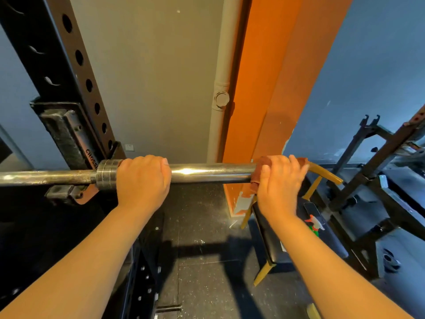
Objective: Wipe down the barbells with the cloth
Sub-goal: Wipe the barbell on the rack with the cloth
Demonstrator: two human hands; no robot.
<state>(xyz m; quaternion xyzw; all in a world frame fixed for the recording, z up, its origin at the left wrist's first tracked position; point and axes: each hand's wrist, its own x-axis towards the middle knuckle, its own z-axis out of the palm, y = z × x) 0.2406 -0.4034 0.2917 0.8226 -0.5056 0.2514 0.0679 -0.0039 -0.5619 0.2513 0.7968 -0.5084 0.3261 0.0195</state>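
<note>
A steel barbell (207,172) lies level across the view, resting on a hook of the black rack upright (69,88) at the left. My left hand (142,178) is wrapped around the sleeve just right of the collar (107,174). At the sleeve's right end my right hand (279,180) grips a reddish-brown cloth (258,168) that is folded around the bar. The cloth shows above and below my fingers. The sleeve's tip is hidden under the cloth and hand.
An orange column (264,100) and a grey pipe (222,88) stand behind the bar. Below my right hand is a black bench with yellow legs (269,240), with a phone (311,209) and a spray bottle (316,223) on it. More black racks (368,169) fill the right side.
</note>
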